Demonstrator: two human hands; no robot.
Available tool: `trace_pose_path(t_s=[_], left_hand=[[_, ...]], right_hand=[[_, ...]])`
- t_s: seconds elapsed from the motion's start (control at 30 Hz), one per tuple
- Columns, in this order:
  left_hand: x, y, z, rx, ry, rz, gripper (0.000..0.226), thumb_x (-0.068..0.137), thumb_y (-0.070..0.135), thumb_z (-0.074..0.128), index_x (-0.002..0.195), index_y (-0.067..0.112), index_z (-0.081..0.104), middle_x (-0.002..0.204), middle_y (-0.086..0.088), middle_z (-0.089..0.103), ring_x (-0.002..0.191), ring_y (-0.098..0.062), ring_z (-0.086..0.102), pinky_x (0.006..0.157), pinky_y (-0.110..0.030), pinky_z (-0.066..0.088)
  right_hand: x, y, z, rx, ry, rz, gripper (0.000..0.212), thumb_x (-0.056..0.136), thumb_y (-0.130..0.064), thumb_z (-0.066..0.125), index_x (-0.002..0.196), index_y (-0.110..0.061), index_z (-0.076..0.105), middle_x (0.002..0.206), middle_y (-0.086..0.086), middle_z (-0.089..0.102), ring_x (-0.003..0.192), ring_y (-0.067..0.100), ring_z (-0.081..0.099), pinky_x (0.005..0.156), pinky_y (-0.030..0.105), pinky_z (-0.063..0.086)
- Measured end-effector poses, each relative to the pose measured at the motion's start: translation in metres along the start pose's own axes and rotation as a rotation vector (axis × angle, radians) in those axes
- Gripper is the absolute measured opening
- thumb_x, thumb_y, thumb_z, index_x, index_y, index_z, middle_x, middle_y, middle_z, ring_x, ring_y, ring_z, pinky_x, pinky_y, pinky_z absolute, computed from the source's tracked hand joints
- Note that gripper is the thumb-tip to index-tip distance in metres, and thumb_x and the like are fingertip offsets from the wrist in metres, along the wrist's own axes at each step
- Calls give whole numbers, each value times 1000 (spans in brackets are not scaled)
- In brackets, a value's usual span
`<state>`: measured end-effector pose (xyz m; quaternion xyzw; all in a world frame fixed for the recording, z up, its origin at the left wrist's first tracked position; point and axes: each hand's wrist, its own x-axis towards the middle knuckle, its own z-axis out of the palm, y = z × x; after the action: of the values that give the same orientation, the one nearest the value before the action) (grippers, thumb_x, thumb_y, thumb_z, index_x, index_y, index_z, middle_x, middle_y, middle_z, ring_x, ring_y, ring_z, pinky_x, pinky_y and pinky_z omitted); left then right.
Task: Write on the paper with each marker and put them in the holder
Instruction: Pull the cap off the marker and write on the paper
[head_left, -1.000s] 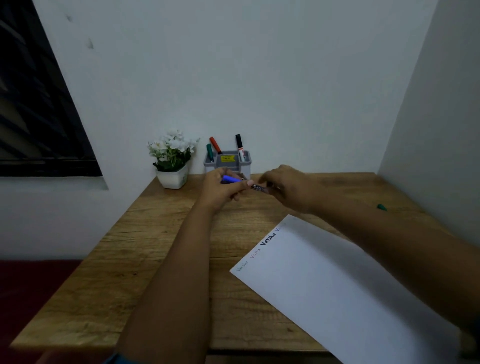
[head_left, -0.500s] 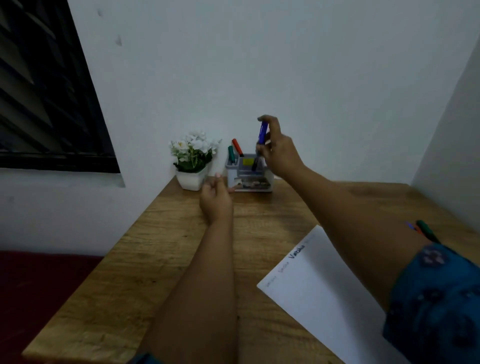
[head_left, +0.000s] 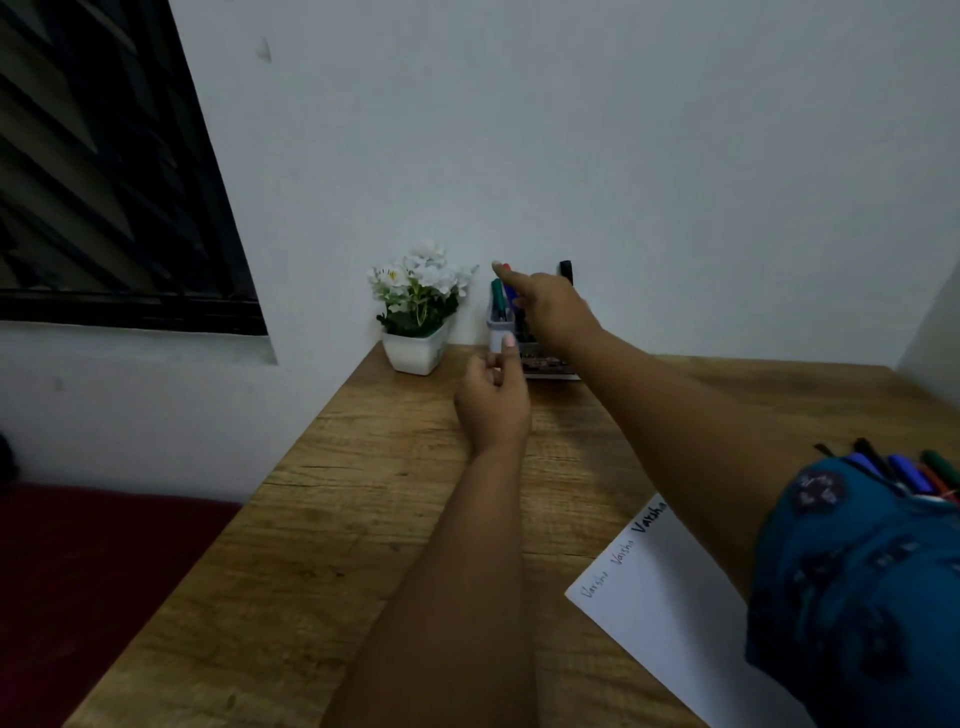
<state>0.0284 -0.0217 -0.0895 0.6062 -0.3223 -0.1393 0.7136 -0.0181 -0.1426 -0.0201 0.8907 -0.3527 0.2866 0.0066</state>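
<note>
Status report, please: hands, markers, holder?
Right hand open over holder. Left hand loosely curled, empty. Blue marker in holder, beside green marker. More markers wait at right.

Holder (head_left: 498, 332) and flowerpot (head_left: 415, 353) crowded the table's (head_left: 363, 519) far edge; paper (head_left: 665, 597) covered its near right corner.

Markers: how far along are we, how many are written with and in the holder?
Done: the paper shows three words, and green, blue, red and black markers stand in the holder. In hand: the right hand is over the holder, seemingly seating the blue marker; the left hand is empty. Left: several loose markers on the table.
</note>
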Motion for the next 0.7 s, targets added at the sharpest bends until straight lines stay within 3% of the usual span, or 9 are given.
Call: trace_pose_path(t_s=[0.13,0.23,0.37,0.43,0.5,0.57,0.7], left_hand=[[-5,9,2,3,-39,39,39,94,47,55,71,17,53,58,7,51,54,-5,47,52,-20,35],[-8,13,1,-9,-29,50,30,93,48,55,89,19,53,73,5,63,67,-4,59,55,-19,40],[-6,13,1,-13,2,58,36,94,50,53,107,17,48,94,-7,67,81,-16,64,59,-22,44],[-7,15,1,-1,10,84,36,95,47,52,109,15,48,94,-8,66,80,-17,63,58,-21,43],[-11,17,3,27,-12,105,34,96,46,50,110,14,48,85,-6,66,74,-15,62,56,-22,40],[-18,20,6,63,-81,129,30,97,44,50,106,15,50,70,3,60,62,-7,56,52,-23,37],[-35,27,13,140,-294,275,20,99,34,51,90,17,57,64,8,55,57,-4,51,55,-25,37]], right_hand=[[-6,-4,7,6,-39,52,79,91,2,51,154,-29,17,100,14,51,90,29,53,71,30,34],[-15,-2,16,71,-49,58,78,90,-4,57,154,-29,20,98,13,51,86,26,52,72,26,32],[-25,1,9,137,-45,87,87,87,7,54,155,-33,15,86,11,53,73,21,50,66,30,39],[-32,1,-5,137,-53,93,90,87,11,51,154,-35,13,98,17,60,79,26,57,72,36,48],[-43,-1,-23,191,-47,100,88,85,15,50,153,-33,19,121,21,59,100,32,61,86,38,50],[-57,4,-43,217,-42,93,81,84,17,51,150,-25,30,129,20,56,110,32,60,90,32,48],[-99,29,-88,129,93,25,35,89,5,57,121,-8,63,102,16,66,88,26,63,83,35,51]])
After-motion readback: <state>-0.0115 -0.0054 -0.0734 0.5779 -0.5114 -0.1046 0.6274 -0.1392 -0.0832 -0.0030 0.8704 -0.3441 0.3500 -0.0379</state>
